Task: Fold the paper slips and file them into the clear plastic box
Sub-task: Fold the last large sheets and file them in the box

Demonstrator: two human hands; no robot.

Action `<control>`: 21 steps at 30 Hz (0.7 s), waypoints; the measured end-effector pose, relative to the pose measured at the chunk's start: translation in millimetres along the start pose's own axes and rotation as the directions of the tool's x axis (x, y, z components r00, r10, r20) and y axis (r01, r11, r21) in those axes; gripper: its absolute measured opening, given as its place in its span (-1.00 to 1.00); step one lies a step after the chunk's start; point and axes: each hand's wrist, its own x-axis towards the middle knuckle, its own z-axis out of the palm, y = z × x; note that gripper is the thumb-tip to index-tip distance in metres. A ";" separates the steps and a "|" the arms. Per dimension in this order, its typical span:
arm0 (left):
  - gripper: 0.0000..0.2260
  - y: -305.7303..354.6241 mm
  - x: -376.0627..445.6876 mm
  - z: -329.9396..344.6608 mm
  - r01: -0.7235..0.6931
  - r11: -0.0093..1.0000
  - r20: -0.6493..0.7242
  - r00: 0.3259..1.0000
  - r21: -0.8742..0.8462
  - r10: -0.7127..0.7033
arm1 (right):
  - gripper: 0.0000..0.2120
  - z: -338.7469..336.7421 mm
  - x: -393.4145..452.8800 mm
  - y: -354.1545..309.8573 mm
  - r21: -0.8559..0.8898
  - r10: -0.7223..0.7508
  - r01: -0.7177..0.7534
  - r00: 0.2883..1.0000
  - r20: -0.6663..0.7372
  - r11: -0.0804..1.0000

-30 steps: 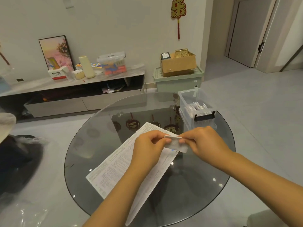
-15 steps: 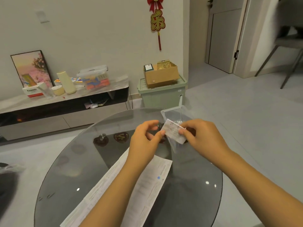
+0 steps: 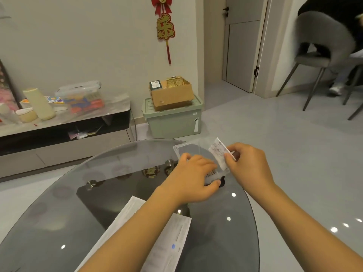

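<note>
Now listed: our right hand (image 3: 248,165), moved from mid-table, pinches the small folded white paper slip (image 3: 218,152) above the clear plastic box (image 3: 177,149) at the round glass table's (image 3: 59,209) far edge, our left hand (image 3: 193,180) gripping the box front, so filing is imminent, open floor beyond.

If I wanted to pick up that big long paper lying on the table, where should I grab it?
Grab the big printed sheet by its far right corner, coming from the right. That corner lies bare on the glass table, while the left forearm crosses the sheet's middle. It lies flat, so I'd slide a fingertip under the edge first, then pinch it.
</note>
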 end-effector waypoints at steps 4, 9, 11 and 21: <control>-0.35 -3.2 9.9 6.4 -0.047 0.998 0.081 0.996 0.046 0.043 | -0.84 5.0 1.9 0.0 -0.067 -0.002 0.003 1.000 0.014 0.998; -0.29 -5.3 10.6 10.8 -0.051 0.993 0.079 0.996 0.107 0.043 | -0.80 13.8 3.8 -4.1 -0.213 -0.014 0.029 0.998 0.068 0.977; -0.29 -5.0 10.7 13.1 -0.046 0.991 0.056 0.998 0.124 0.039 | -0.80 16.7 4.0 -5.7 -0.248 -0.012 0.032 0.997 0.080 0.968; -0.45 -5.4 9.6 22.6 -0.018 1.000 -0.093 0.995 0.019 0.020 | -0.83 27.8 9.2 -14.6 -0.505 -0.008 0.082 0.989 0.146 0.859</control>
